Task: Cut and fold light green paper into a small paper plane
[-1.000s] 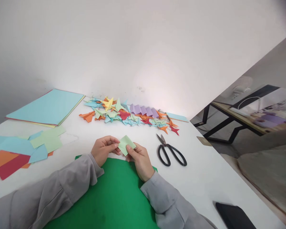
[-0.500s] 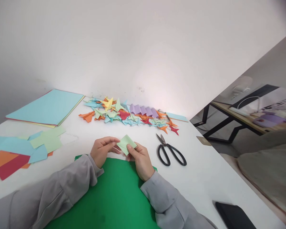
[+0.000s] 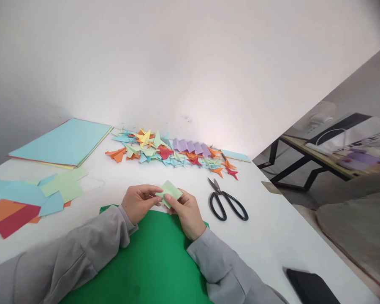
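A small piece of light green paper (image 3: 171,190) is held between my two hands, above the far edge of a green sheet (image 3: 145,257). My left hand (image 3: 139,203) pinches its left corner between thumb and fingers. On the other side, my right hand (image 3: 187,211) grips the paper with the thumb on top and the fingers behind. Black-handled scissors (image 3: 223,198) lie with blades slightly apart, right of my right hand. Folded paper shapes (image 3: 164,152) in several colours are heaped beyond my hands, with a pleated purple strip (image 3: 191,146) among them.
At the left lie loose paper pieces (image 3: 25,194) in blue, green, orange and red. Behind them is a stack of coloured sheets (image 3: 63,141) near the wall. A black flat object (image 3: 310,287) sits at the front right. Another desk (image 3: 323,158) stands beyond the table's right edge.
My left thumb and fingers have closed onto the paper's left corner. The paper has shifted slightly right and tilted; my right hand keeps its grip.
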Available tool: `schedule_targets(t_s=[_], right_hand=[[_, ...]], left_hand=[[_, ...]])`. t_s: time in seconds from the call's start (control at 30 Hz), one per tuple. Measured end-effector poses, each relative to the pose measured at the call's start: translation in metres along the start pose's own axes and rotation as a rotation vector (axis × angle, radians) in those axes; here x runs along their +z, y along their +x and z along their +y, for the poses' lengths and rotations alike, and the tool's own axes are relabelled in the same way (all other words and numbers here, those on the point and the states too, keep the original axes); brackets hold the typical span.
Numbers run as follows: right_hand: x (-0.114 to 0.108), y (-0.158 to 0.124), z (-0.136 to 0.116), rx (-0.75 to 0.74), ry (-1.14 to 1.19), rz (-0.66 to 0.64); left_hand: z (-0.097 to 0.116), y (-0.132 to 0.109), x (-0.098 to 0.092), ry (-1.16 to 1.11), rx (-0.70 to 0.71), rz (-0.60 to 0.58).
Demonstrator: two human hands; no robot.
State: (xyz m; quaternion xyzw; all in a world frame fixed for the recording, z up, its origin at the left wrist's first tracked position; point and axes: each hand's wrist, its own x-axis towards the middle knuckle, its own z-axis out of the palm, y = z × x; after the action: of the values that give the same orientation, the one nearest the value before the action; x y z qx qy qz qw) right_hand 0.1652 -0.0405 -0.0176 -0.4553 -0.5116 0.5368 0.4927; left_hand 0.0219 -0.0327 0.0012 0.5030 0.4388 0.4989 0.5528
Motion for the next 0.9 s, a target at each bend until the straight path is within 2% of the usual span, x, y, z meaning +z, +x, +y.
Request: schedule_targets(t_s=[0.57,0.9], right_hand=[[0.0007,-0.0004,-0.0016,-0.009,-0.06,0.005],[0.0016,-0.0006,-0.0035,0.038,-0.031,0.027]], left_hand=[[-0.0014,0.0009,-0.0033,-0.061,-0.065,-0.025],[-0.0015,0.0014,-0.0024,-0.062,-0.042,-0.006]])
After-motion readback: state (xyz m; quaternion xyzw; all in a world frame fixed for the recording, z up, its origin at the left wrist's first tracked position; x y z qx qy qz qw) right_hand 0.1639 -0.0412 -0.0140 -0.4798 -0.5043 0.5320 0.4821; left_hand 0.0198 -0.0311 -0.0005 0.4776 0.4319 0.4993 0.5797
